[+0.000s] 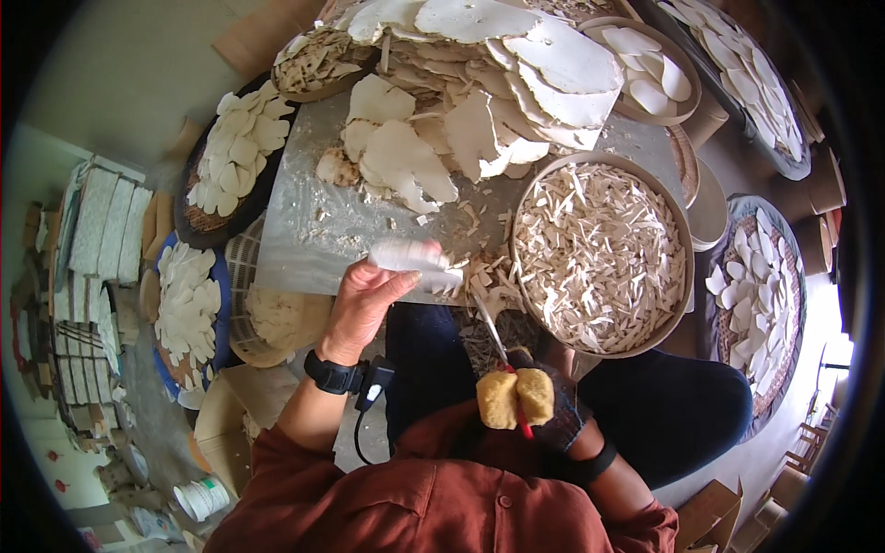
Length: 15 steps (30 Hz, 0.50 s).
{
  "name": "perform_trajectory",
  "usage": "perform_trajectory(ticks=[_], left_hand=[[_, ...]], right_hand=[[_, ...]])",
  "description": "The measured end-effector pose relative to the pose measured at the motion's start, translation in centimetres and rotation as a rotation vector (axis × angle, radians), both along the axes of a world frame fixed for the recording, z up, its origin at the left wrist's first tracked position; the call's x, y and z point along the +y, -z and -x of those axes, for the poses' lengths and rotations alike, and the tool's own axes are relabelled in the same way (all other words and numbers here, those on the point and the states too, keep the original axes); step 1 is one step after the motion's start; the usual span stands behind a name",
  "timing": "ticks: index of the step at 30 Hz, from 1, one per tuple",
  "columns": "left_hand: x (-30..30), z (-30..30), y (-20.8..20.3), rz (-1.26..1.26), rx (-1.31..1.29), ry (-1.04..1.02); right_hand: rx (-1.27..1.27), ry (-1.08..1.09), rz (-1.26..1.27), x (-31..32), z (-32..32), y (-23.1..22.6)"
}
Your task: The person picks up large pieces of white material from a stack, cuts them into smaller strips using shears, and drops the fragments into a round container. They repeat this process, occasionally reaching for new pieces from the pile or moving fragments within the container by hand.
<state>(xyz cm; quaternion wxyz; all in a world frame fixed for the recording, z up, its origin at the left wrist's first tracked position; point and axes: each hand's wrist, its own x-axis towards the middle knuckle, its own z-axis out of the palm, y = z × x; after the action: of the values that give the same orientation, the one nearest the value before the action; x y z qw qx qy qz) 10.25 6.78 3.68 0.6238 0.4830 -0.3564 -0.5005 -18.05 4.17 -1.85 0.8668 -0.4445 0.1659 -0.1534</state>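
My left hand, bare, is closed on a thin white slice over the table's front edge; the slice is smeared by motion. In my right hand, which wears a dark glove, is a pair of scissors with red handles padded by yellow sponge. Their metal blades point up toward the front edge, a short way right of and below the slice. Small scraps lie there. Just to the right, a round tray is heaped with narrow white chips.
Large white sheets are stacked at the back of the grey table, with broken pieces before them. Round trays of white slices stand left and right. A cardboard box sits by my left arm.
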Motion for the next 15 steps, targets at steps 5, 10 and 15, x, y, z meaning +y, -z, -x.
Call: perform_trajectory(ticks=[5, 10, 15], left_hand=[[-0.6, -1.1, 1.0, 0.234, -0.674, -0.125], [-0.6, -0.3, 1.4, 0.357, -0.995, -0.221], [-0.7, 0.4, 1.2, 0.396, -1.037, -0.246]], right_hand=[[-0.035, -0.021, -0.334, 1.7, -1.6, 0.8], [0.052, -0.091, 0.284, 1.5, -2.0, -0.5], [-0.03, -0.074, -0.07, 2.1, -2.0, -0.6]])
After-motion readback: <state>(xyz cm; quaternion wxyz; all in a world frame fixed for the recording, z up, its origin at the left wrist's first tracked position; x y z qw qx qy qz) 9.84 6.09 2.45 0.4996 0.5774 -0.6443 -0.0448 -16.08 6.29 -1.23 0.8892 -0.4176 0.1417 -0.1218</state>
